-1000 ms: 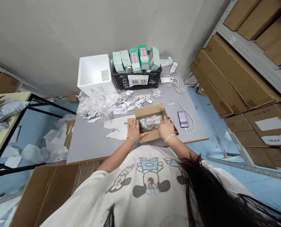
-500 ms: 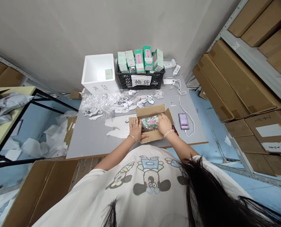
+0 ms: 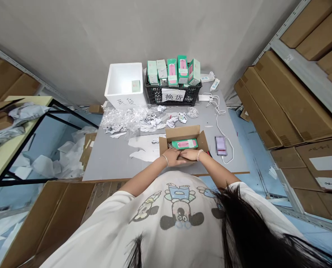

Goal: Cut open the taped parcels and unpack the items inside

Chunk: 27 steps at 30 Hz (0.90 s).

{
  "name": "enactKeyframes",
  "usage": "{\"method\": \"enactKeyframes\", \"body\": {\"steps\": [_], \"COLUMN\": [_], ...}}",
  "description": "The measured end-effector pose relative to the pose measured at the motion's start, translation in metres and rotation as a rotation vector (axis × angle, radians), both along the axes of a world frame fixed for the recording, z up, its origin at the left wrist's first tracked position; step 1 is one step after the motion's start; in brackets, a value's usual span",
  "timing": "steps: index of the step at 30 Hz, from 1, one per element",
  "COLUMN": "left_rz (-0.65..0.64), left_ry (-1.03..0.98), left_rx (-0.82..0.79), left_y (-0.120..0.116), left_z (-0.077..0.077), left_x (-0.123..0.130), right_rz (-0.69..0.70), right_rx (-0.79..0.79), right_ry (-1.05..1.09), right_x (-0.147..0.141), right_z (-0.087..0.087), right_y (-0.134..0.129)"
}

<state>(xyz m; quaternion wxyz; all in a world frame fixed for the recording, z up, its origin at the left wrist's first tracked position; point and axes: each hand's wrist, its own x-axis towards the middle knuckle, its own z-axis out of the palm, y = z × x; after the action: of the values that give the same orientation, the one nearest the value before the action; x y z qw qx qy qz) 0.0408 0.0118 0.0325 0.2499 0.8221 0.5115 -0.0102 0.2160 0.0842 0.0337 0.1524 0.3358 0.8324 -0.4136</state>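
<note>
An open cardboard carton stands on the grey table near its front edge. Inside it lies a green box with a pink panel, its top face bare. A little bubble wrap shows at the box's left end. My left hand lies over the carton's near side, fingers stretched out. My right hand reaches in alongside it, flat against the front of the green box, its fingers pointing left. The two hands nearly meet, and whatever is under them is hidden.
Behind the carton are crumpled bubble wrap and torn paper. A white foam box and a black crate of green boxes stand at the back. To the right, a phone is plugged into a white cable.
The bubble wrap that covered the green box is off its top. My right hand has moved from the box's right end to its near side, close to my left hand. The view has shifted slightly.
</note>
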Motion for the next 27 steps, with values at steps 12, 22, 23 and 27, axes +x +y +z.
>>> {"method": "enactKeyframes", "body": {"steps": [12,22,23,27], "left_rz": [-0.034,0.020,0.025,0.041], "left_ry": [0.154,0.159,0.157,0.167], "left_rx": [0.033,0.143,0.155,0.236], "left_y": [-0.012,-0.018,-0.019,-0.019], "left_z": [-0.019,-0.037,-0.039,-0.047], "left_x": [0.015,0.018,0.018,0.010], "right_rz": [-0.046,0.029,0.042,0.036], "right_rx": [0.629,0.623,0.602,0.606], "right_ry": [-0.335,-0.448,-0.446,-0.349], "right_x": [-0.046,-0.049,-0.048,-0.037], "right_z": [-0.034,-0.041,-0.038,-0.022], "right_y": [0.016,0.019,0.020,0.029]}}
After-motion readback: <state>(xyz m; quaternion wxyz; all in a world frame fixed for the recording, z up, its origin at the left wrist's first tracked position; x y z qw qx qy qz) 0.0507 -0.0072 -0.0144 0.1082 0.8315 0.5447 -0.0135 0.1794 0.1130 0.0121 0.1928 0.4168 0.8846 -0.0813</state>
